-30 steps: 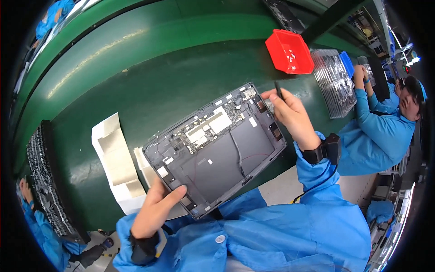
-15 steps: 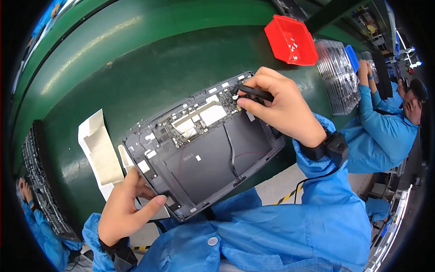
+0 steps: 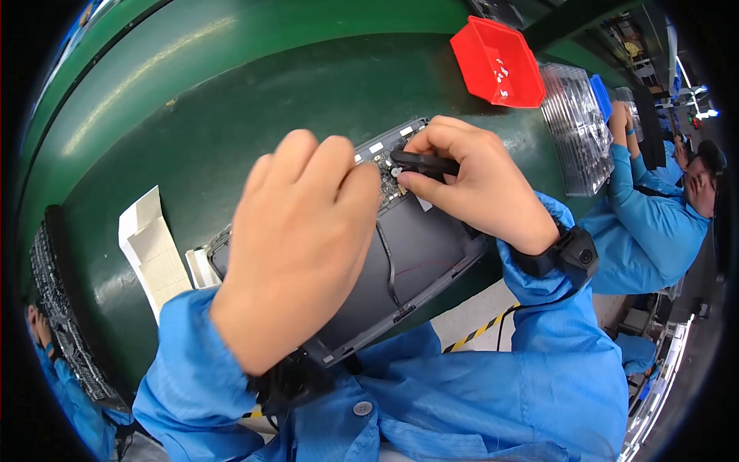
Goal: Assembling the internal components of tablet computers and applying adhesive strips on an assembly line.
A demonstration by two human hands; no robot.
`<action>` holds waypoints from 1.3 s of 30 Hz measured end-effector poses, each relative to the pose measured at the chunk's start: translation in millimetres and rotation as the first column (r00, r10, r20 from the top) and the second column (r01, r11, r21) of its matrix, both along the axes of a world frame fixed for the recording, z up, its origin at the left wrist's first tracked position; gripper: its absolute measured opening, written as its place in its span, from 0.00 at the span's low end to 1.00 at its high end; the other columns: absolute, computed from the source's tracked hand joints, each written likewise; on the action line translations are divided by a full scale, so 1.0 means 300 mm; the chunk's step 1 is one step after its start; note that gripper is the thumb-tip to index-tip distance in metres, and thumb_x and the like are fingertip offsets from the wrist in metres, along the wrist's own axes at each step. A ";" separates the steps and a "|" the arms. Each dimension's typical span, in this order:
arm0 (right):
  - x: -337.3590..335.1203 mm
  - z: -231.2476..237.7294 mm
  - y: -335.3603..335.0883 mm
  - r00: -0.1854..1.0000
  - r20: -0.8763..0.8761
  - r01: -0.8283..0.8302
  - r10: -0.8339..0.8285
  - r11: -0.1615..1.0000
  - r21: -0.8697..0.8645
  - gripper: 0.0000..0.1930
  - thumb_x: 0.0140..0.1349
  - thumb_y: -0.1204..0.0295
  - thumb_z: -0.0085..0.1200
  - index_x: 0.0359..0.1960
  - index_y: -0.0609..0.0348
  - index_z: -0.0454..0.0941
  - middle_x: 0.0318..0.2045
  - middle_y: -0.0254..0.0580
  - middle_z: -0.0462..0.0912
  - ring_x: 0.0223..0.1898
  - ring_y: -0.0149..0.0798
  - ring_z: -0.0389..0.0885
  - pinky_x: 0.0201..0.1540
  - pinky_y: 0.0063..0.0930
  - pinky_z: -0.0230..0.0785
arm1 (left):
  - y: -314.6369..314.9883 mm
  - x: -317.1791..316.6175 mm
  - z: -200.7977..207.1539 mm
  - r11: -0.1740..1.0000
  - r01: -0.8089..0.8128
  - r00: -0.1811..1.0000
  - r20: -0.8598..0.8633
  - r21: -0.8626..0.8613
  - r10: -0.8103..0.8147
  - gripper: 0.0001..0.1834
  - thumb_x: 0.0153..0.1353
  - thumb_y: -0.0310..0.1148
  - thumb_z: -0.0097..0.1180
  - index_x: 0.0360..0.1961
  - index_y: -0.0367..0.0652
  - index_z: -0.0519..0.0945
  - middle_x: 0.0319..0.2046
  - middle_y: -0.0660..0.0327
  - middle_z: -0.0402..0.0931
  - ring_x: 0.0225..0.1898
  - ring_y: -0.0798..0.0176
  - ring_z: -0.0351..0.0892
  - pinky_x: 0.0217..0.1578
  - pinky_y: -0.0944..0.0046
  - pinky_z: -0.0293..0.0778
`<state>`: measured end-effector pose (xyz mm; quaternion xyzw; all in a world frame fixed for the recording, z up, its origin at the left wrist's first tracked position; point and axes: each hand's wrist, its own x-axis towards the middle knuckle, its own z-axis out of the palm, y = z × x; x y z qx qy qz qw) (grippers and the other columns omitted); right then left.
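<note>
An opened dark grey laptop base (image 3: 423, 235) lies tilted on the green bench, with its circuit board (image 3: 392, 192) exposed near the far edge. In my right hand (image 3: 481, 181) are black tweezers (image 3: 427, 163), pinched between thumb and fingers. Their tip is over the board's right part, beside a small round whitish piece (image 3: 396, 172). My left hand (image 3: 300, 246) is raised over the left of the base, fingers curled and closed near the tweezers' tip. Its fingertips are hidden behind the hand, as is much of the board, so what they hold cannot be made out.
Beyond the base, a red bin (image 3: 493, 65) holds small white pieces. Clear plastic trays (image 3: 573, 127) are stacked to its right. Folded cream paper (image 3: 154, 246) lies at left, near a long black tray of parts (image 3: 69, 308). A co-worker in blue (image 3: 654, 215) sits at right.
My left hand has let go of the base's near left corner and risen up and right over the board, its fingers now curled. The tweezers have shifted slightly left and down.
</note>
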<state>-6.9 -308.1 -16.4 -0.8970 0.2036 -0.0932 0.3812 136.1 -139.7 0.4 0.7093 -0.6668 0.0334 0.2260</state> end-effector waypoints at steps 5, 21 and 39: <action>-0.003 -0.004 -0.002 0.999 -0.036 0.023 -0.023 1.000 0.014 0.10 0.55 0.72 0.65 0.33 0.67 0.80 0.30 0.51 0.80 0.33 0.53 0.82 0.37 0.40 0.73 | -0.032 -0.001 -0.107 0.998 0.047 0.998 -0.028 -0.046 -0.048 0.15 0.52 0.24 0.65 0.43 0.39 0.85 0.33 0.60 0.70 0.35 0.56 0.70 0.35 0.57 0.70; 0.028 0.034 -0.030 0.980 -0.197 0.055 -0.027 0.989 0.134 0.10 0.54 0.71 0.63 0.30 0.69 0.81 0.26 0.57 0.82 0.28 0.56 0.82 0.34 0.42 0.73 | -0.012 -0.006 -0.116 0.990 0.137 0.980 -0.148 0.014 -0.133 0.19 0.53 0.24 0.64 0.49 0.40 0.86 0.28 0.62 0.72 0.28 0.59 0.74 0.30 0.59 0.70; 0.008 0.055 0.029 0.996 -0.090 -0.008 0.019 0.993 0.120 0.08 0.54 0.74 0.61 0.32 0.68 0.79 0.26 0.48 0.78 0.28 0.43 0.79 0.32 0.33 0.71 | 0.015 -0.020 -0.141 0.986 0.166 0.986 -0.022 0.030 -0.166 0.21 0.52 0.28 0.66 0.50 0.40 0.85 0.25 0.64 0.74 0.23 0.62 0.77 0.26 0.62 0.71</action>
